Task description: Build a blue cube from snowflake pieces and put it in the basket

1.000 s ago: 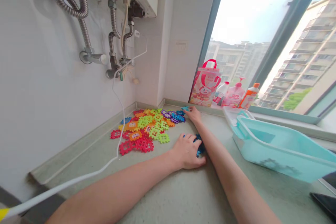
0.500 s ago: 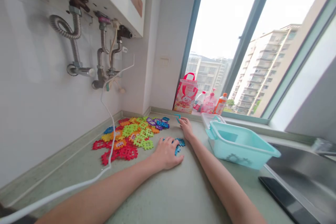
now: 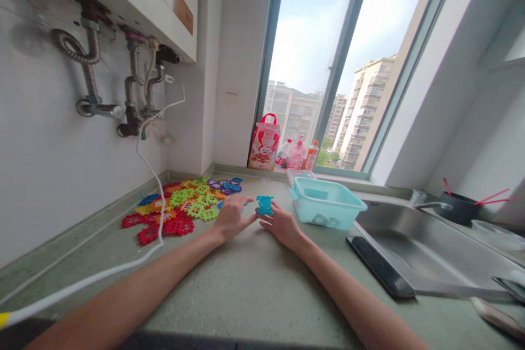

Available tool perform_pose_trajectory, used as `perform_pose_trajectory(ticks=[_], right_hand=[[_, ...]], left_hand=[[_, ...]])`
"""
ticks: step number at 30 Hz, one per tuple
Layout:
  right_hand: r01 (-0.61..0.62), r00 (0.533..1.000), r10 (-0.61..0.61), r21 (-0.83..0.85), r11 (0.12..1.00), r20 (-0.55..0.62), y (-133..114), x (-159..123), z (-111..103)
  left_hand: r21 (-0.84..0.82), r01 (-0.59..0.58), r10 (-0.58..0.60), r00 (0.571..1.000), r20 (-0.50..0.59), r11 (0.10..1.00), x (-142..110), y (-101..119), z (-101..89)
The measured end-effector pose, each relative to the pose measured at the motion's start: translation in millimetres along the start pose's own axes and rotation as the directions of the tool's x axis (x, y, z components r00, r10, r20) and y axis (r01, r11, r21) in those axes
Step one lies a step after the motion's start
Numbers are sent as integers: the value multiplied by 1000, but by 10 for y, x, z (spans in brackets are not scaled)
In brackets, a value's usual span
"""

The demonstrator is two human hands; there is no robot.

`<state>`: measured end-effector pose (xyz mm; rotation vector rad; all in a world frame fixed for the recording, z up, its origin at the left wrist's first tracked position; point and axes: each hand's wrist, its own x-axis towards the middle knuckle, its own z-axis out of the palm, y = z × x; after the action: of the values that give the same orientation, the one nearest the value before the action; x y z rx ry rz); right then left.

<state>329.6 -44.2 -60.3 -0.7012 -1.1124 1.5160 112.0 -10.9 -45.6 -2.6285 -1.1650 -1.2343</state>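
A blue notched plastic building tile (image 3: 264, 205) is upright in my right hand (image 3: 284, 225), pinched at its lower edge by the fingers. My left hand (image 3: 232, 217) is just left of it, fingers spread and thumb stretched toward the tile, holding nothing. Small bits of other blue tiles (image 3: 220, 205) show behind and beside the left fingers, mostly hidden. Further left on the counter lies a loose heap of notched tiles (image 3: 180, 198) in red, orange, yellow, green, purple and blue.
Right of my hands stands a turquoise plastic tub (image 3: 328, 205) with grey gear-like shapes on its side. A black phone-like slab (image 3: 379, 265) lies by the steel sink (image 3: 418, 246). A white cable (image 3: 123, 269) crosses the left counter. Bottles (image 3: 296, 154) line the windowsill.
The view has swung right. My right hand has drawn back toward me with the blue tile, close to my left hand. The left hand has lifted off the blue tiles, its thumb extended.
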Motion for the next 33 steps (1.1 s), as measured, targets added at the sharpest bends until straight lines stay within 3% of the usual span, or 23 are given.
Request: perform_pose_trajectory(ticks=[7,18,27,33], right_hand=[[-36,995,31,58,998,90,-60,-47,112],[-58,996,46,151,987,82,-2,-45,169],[-40,997,27,190,981,71,-15,-65,235],[-58,997,46,203,977,66,-9,-87,255]], left_hand=[[-156,-99,98,995,-16,983,-16,19,-27],[-335,-11,-30,993,-117,942,-10,32,22],[-414,-58,-17,984,-177,908,1,23,-11],[-462,-7,-64,988,-137,887,-10,-7,12]])
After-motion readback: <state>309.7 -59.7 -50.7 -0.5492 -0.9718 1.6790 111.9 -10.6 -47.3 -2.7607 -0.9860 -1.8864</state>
